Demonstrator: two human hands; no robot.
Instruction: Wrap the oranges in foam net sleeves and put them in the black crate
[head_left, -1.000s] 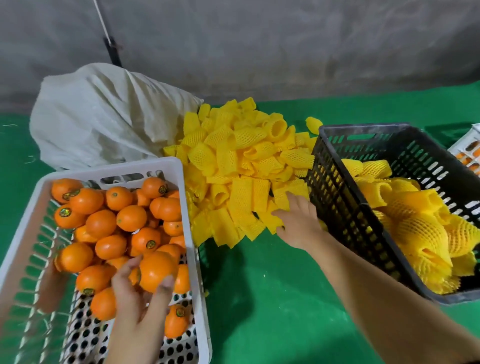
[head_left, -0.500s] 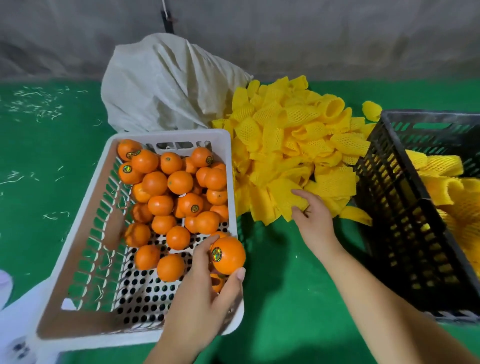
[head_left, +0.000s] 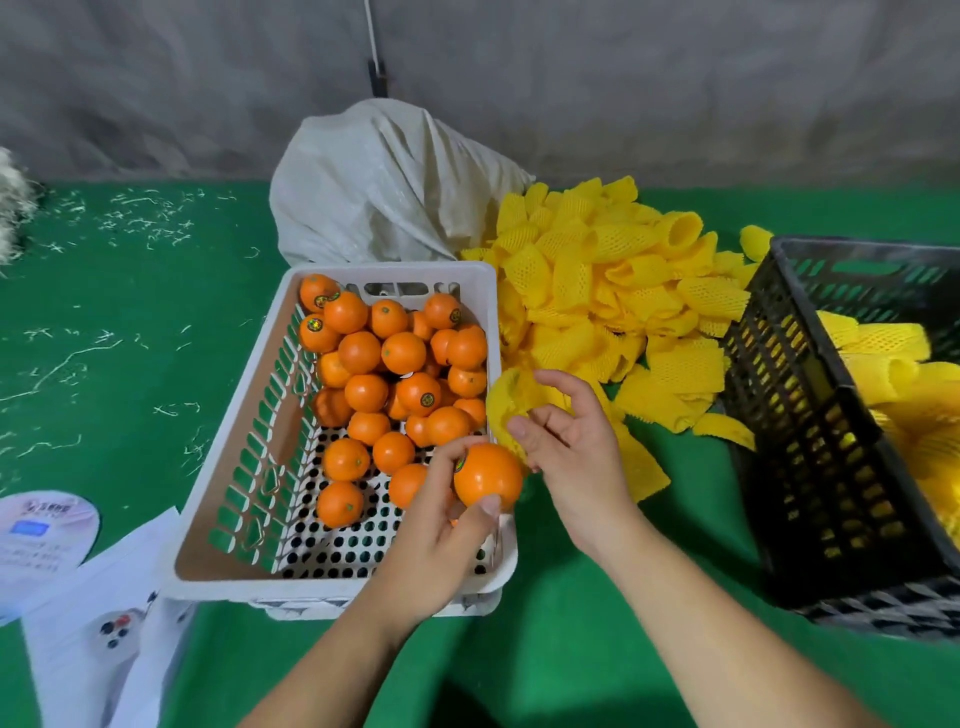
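My left hand (head_left: 441, 525) grips an orange (head_left: 488, 475) over the right rim of the white crate (head_left: 234, 467), which holds several loose oranges (head_left: 395, 364). Right beside it my right hand (head_left: 576, 447) pinches a yellow foam net sleeve (head_left: 506, 397) that nearly touches the orange. A pile of yellow sleeves (head_left: 618, 291) lies behind my hands on the green surface. The black crate (head_left: 831, 467) stands at the right with wrapped oranges (head_left: 893, 364) inside.
A white sack (head_left: 384, 187) lies behind the white crate against the grey wall. White papers and a round card (head_left: 47, 540) lie at the lower left. Pale shreds are scattered over the green surface (head_left: 104, 322) at the left.
My left hand lifted the orange out of the white crate and carried it right. My right hand took a sleeve from the pile and brought it to the orange. The view shifted left.
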